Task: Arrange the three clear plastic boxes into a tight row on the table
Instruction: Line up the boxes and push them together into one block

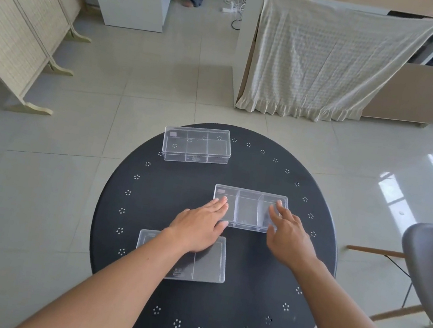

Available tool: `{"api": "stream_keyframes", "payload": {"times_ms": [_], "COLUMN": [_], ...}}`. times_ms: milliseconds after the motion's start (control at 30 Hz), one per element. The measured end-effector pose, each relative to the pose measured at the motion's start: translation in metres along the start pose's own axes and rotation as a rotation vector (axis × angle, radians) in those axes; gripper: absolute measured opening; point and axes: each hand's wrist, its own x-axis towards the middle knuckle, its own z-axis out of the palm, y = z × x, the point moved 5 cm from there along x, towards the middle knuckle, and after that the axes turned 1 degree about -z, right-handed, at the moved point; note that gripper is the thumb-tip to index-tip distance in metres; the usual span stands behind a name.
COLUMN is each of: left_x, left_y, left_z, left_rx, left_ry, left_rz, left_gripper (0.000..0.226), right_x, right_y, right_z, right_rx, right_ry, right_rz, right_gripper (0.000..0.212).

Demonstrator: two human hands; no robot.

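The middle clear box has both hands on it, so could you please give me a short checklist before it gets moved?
1. Left hand on middle box: ok.
2. Right hand on its other end: ok.
3. Firm grip: cannot tell.
4. Far box apart from it, path open: ok.
5. Near box clear of the left forearm: not ok, partly covered.
6. Boxes already in a tight row on the table: not ok.

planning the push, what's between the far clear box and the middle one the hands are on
Only bare black round table lies between the far clear plastic box and the middle clear plastic box, in the head view.
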Motion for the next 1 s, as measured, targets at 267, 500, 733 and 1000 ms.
{"api": "stream_keyframes", "payload": {"times_ms": [267,500,733,1000], "left_x": [-0.002,-0.023,-0.04,-0.041], "left_y": [-0.046,-0.088,-0.108,-0.115], "left_z": [-0.021,-0.041,-0.046,-0.046], "left_rx": [-0.035,-0.046,-0.073,-0.103], "left_ry": [0.081,0.126,0.158,0.165], "left_rz": [-0.083,-0.178,-0.224,-0.212], "left_gripper": [0.06,0.058,0.058,0.058], "right_x": [0.035,0.06,0.067,0.063], "right_y": [-0.047,-0.1,-0.131,-0.135], "right_z": [0.004,0.012,0.013,0.011], "right_rx": [0.001,-0.023,-0.023,-0.011], "right_ry": [0.015,-0.007,-0.032,-0.057], "right_rz": [-0.068,-0.164,-0.204,-0.196], "right_gripper": [0.059,0.059,0.056,0.059]}}
